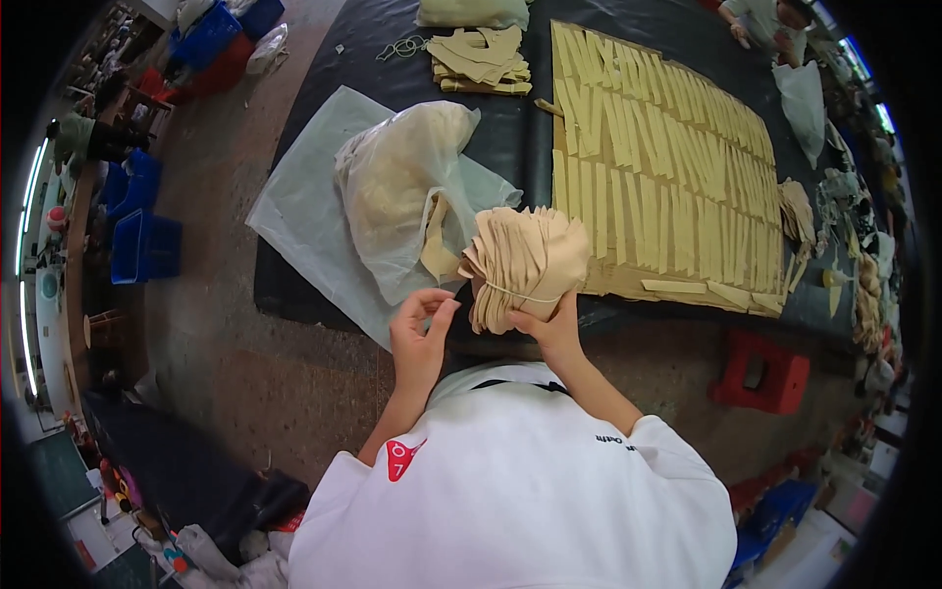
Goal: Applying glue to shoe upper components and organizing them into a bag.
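Note:
My right hand [556, 332] grips a thick bundle of beige cut pieces [525, 260] from below, its thumb lying across the front. A thin band runs around the lower part of the bundle, and the upper ends fan out. Whether the pieces are leather or cloth I cannot tell. Just left of the bundle is my left hand [422, 329], with loosely curled fingers and a gap between them and the thumb. I see nothing held in it. Beyond the hands, a translucent plastic bag [402, 182] filled with pale material rests on a plastic sheet [294, 216].
The black-covered table [324, 74] bears a board with rows of yellowish strips [667, 167] and a stack of tan pieces [481, 61]. A red stool [760, 373] stands at right. Blue crates [147, 245] line the left side. Another person [770, 25] is at the far right.

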Motion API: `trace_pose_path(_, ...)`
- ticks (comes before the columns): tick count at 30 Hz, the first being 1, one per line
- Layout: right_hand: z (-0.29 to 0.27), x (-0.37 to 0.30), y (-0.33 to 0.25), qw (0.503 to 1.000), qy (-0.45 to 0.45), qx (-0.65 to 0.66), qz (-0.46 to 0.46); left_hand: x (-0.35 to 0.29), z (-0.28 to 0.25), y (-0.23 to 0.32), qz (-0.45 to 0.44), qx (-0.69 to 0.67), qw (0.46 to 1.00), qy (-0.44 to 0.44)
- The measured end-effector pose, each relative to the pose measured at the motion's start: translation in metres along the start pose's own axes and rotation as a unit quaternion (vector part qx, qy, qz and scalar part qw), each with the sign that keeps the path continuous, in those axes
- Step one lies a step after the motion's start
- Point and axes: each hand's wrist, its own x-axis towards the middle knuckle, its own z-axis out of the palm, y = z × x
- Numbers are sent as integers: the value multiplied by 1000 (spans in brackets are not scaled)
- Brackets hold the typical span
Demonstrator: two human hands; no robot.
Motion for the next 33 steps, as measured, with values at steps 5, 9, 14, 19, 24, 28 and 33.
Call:
trace_pose_path(5,14,-8,-14,990,6,-114,-77,-8,23,11,64,2,997,-41)
trace_pose_path(9,25,-18,-11,980,5,-154,-129,-6,27,4,29,-21,989,-144)
trace_pose_path(14,12,-25,-38,959,-100,-207,-164,9,21,10,-12,-138,984,-108)
trace_pose_path(19,0,-14,-55,953,-112,-207,-191,10,10,13,-15,-242,957,-162)
trace_pose_path(24,5,-14,-64,970,17,-118,-213,7,13,24,-11,-192,970,-152)
trace_pose_path(28,8,-12,-68,975,16,-124,-185,4,18,29,-14,-152,981,-120)
trace_pose_path(33,15,-10,-68,990,-8,-77,-116,0,23,29,-5,-127,984,-121)
